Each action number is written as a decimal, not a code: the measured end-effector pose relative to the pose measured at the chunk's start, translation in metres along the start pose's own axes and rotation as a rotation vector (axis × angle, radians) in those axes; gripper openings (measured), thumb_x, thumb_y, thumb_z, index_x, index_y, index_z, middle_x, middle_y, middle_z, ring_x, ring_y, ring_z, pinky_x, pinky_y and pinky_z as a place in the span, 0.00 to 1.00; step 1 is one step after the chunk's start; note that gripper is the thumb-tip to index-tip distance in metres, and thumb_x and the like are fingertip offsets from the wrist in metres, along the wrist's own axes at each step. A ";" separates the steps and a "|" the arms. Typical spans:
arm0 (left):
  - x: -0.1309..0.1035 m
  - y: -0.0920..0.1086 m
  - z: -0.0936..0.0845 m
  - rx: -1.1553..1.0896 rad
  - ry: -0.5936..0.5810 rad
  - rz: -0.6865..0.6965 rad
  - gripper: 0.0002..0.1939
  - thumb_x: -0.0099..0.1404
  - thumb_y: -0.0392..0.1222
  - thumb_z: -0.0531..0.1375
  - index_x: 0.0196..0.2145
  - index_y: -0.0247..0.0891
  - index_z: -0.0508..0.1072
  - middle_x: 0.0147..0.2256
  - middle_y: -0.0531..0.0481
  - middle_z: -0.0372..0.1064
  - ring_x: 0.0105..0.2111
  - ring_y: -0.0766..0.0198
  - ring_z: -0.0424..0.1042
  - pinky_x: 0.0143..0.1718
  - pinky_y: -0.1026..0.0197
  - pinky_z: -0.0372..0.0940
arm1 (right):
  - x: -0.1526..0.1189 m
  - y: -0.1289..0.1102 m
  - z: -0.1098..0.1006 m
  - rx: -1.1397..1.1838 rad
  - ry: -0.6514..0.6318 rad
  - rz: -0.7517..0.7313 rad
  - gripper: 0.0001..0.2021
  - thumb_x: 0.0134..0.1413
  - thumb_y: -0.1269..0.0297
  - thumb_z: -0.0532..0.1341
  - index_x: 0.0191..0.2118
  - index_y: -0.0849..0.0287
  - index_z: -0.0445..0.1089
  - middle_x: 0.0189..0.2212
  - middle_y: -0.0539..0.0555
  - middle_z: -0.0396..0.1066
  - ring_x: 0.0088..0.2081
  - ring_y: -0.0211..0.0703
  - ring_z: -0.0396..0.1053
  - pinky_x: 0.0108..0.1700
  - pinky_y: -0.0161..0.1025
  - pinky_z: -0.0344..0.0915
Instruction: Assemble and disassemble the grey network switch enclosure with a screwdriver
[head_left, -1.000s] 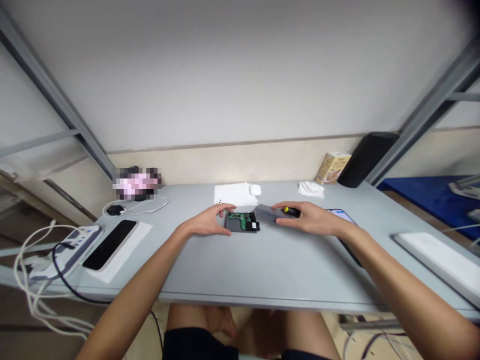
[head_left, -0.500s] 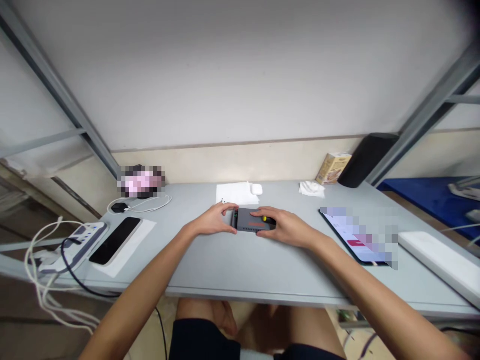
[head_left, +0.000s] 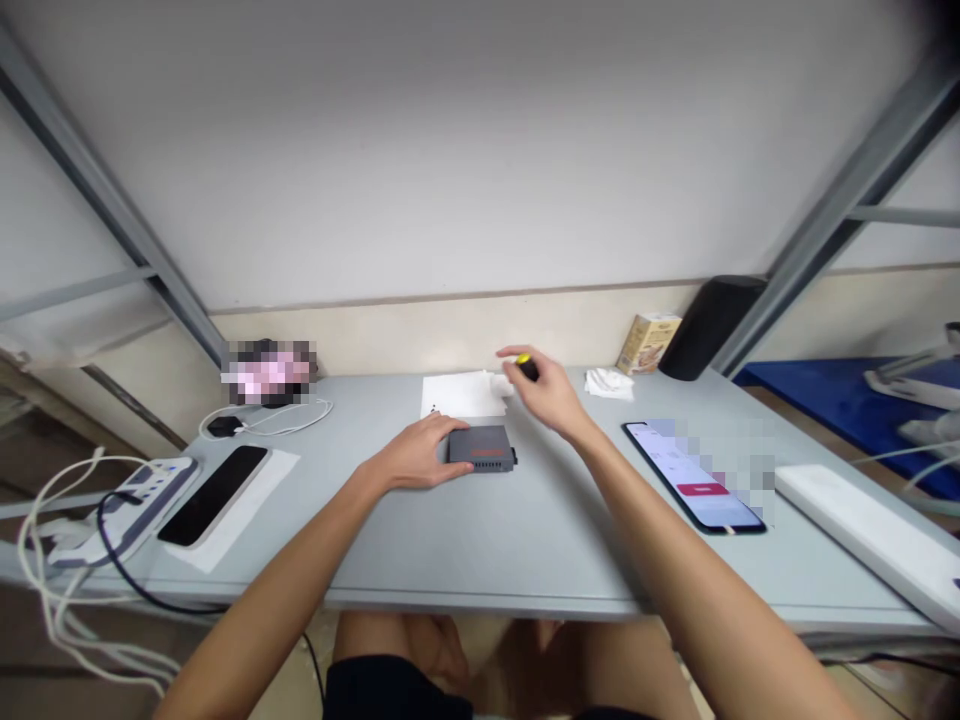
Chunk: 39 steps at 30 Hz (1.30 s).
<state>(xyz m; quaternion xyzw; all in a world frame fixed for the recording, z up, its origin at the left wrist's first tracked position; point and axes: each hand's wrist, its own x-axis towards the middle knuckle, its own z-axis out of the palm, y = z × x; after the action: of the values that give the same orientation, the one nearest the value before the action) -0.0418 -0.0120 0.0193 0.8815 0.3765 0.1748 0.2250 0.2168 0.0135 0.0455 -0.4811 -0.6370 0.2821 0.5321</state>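
Observation:
A dark grey box-shaped device (head_left: 481, 448) with reddish lettering lies on the grey desk. My left hand (head_left: 424, 452) grips its left end, thumb along the near side and fingers at the far side. Raised above the desk, beyond and to the right of the device, my right hand (head_left: 546, 388) is closed around a small black tool with a yellow end (head_left: 527, 367). White paper (head_left: 457, 393) with a few tiny dark bits on it lies behind the device, and a small white case (head_left: 500, 384) is at its right edge, partly behind my right fingers.
On the left are a black phone (head_left: 215, 495), a power strip (head_left: 124, 510) and cables. To the right lie a lit tablet (head_left: 694, 480), a long white object (head_left: 870, 540), crumpled tissue (head_left: 609, 383), a small carton (head_left: 649, 343) and a black cylinder (head_left: 712, 328).
My right hand has let go of the device and risen away toward the wall with the tool. My left hand has closed in on the device's left end. The view has shifted slightly.

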 end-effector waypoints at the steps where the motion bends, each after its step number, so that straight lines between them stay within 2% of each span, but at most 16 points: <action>1: -0.001 0.001 -0.001 0.012 -0.001 0.006 0.28 0.68 0.57 0.66 0.60 0.42 0.74 0.51 0.39 0.74 0.50 0.47 0.74 0.54 0.46 0.68 | 0.008 0.002 0.003 0.111 0.141 0.028 0.18 0.62 0.48 0.61 0.48 0.55 0.74 0.30 0.50 0.68 0.32 0.42 0.67 0.40 0.42 0.68; 3: -0.002 0.002 -0.003 0.029 -0.002 0.030 0.23 0.72 0.56 0.61 0.57 0.41 0.76 0.48 0.40 0.75 0.46 0.50 0.74 0.51 0.48 0.69 | 0.019 0.012 0.010 0.328 0.320 0.082 0.20 0.62 0.43 0.59 0.48 0.54 0.71 0.31 0.50 0.68 0.33 0.41 0.68 0.39 0.40 0.67; 5: -0.001 0.001 -0.003 0.038 0.003 0.057 0.18 0.75 0.53 0.57 0.52 0.40 0.77 0.45 0.42 0.76 0.45 0.52 0.74 0.50 0.50 0.68 | 0.021 0.025 0.017 0.387 0.403 0.167 0.25 0.61 0.35 0.57 0.47 0.52 0.69 0.32 0.49 0.67 0.33 0.41 0.67 0.37 0.39 0.66; 7: 0.000 0.000 -0.002 0.044 0.022 0.059 0.17 0.77 0.50 0.53 0.45 0.40 0.78 0.41 0.43 0.76 0.43 0.53 0.73 0.48 0.52 0.67 | 0.016 0.038 0.023 0.316 0.381 0.286 0.30 0.56 0.28 0.56 0.41 0.52 0.69 0.28 0.47 0.61 0.29 0.40 0.63 0.33 0.38 0.64; 9: 0.002 -0.001 0.001 0.037 0.066 0.033 0.20 0.79 0.49 0.49 0.36 0.40 0.76 0.36 0.45 0.74 0.40 0.54 0.72 0.45 0.53 0.66 | 0.008 0.046 0.029 0.315 0.298 0.339 0.33 0.54 0.24 0.55 0.40 0.52 0.69 0.26 0.46 0.59 0.27 0.40 0.62 0.31 0.39 0.62; 11: 0.004 -0.004 0.003 0.017 0.115 0.000 0.24 0.79 0.50 0.46 0.30 0.40 0.71 0.32 0.46 0.71 0.36 0.56 0.70 0.43 0.54 0.65 | 0.000 0.049 0.034 0.305 0.224 0.312 0.33 0.54 0.23 0.55 0.40 0.52 0.69 0.24 0.46 0.60 0.26 0.41 0.61 0.31 0.39 0.61; 14: 0.005 -0.010 0.005 -0.021 0.146 -0.056 0.27 0.80 0.54 0.44 0.27 0.40 0.68 0.31 0.48 0.70 0.33 0.58 0.69 0.41 0.55 0.65 | -0.009 0.048 0.040 0.282 0.139 0.249 0.33 0.56 0.26 0.57 0.43 0.54 0.73 0.25 0.47 0.65 0.28 0.41 0.63 0.35 0.39 0.62; 17: 0.005 -0.017 0.002 -0.097 0.191 -0.157 0.30 0.80 0.56 0.42 0.30 0.40 0.73 0.32 0.48 0.74 0.34 0.57 0.72 0.43 0.55 0.66 | -0.012 0.046 0.044 0.234 0.100 0.235 0.33 0.55 0.27 0.60 0.42 0.56 0.75 0.28 0.50 0.70 0.30 0.41 0.65 0.37 0.39 0.64; 20: 0.007 -0.027 -0.003 -0.124 0.322 -0.271 0.32 0.81 0.56 0.40 0.33 0.40 0.78 0.34 0.48 0.76 0.37 0.57 0.75 0.45 0.55 0.66 | -0.014 0.047 0.046 0.191 0.064 0.246 0.33 0.53 0.27 0.61 0.42 0.56 0.75 0.29 0.50 0.72 0.30 0.42 0.65 0.35 0.39 0.63; 22: 0.008 -0.034 -0.005 -0.063 0.402 -0.311 0.30 0.80 0.54 0.43 0.32 0.41 0.78 0.34 0.48 0.76 0.37 0.57 0.75 0.45 0.55 0.66 | -0.015 0.047 0.047 0.188 0.040 0.255 0.32 0.54 0.28 0.61 0.42 0.56 0.76 0.29 0.50 0.72 0.29 0.42 0.65 0.34 0.39 0.62; 24: 0.009 -0.041 -0.005 0.019 0.443 -0.306 0.23 0.78 0.50 0.48 0.33 0.41 0.77 0.35 0.48 0.76 0.39 0.56 0.75 0.45 0.55 0.66 | -0.016 0.047 0.047 0.185 0.024 0.253 0.32 0.54 0.28 0.61 0.42 0.55 0.76 0.29 0.51 0.72 0.29 0.42 0.64 0.34 0.39 0.62; 28: 0.009 -0.049 0.001 0.148 0.437 -0.219 0.10 0.73 0.45 0.57 0.42 0.42 0.78 0.38 0.48 0.73 0.45 0.54 0.73 0.49 0.54 0.67 | -0.016 0.045 0.047 0.172 0.031 0.243 0.33 0.53 0.27 0.61 0.41 0.56 0.76 0.29 0.51 0.72 0.30 0.43 0.64 0.35 0.40 0.62; 32: 0.020 -0.048 0.008 0.194 0.411 -0.188 0.11 0.73 0.45 0.60 0.49 0.42 0.78 0.44 0.45 0.73 0.50 0.52 0.71 0.53 0.50 0.67 | -0.012 0.044 0.046 0.228 0.084 0.256 0.33 0.54 0.26 0.60 0.41 0.56 0.75 0.28 0.50 0.70 0.30 0.43 0.64 0.37 0.40 0.63; 35: 0.034 -0.045 0.013 0.213 0.413 -0.185 0.11 0.72 0.44 0.62 0.50 0.43 0.77 0.45 0.45 0.73 0.50 0.51 0.70 0.56 0.48 0.66 | -0.009 0.047 0.044 0.275 0.140 0.270 0.33 0.53 0.26 0.60 0.39 0.56 0.75 0.28 0.50 0.71 0.29 0.42 0.64 0.36 0.40 0.63; 39: 0.048 -0.044 0.019 0.145 0.433 -0.183 0.09 0.69 0.42 0.64 0.47 0.42 0.77 0.42 0.48 0.73 0.46 0.53 0.71 0.54 0.50 0.66 | -0.007 0.053 0.042 0.303 0.185 0.304 0.32 0.53 0.26 0.60 0.39 0.54 0.74 0.26 0.48 0.69 0.27 0.41 0.63 0.34 0.39 0.62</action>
<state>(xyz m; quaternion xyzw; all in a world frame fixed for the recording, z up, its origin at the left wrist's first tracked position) -0.0267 0.0459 -0.0135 0.7996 0.5057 0.3112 0.0900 0.1937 0.0339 -0.0150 -0.5099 -0.4564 0.4061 0.6056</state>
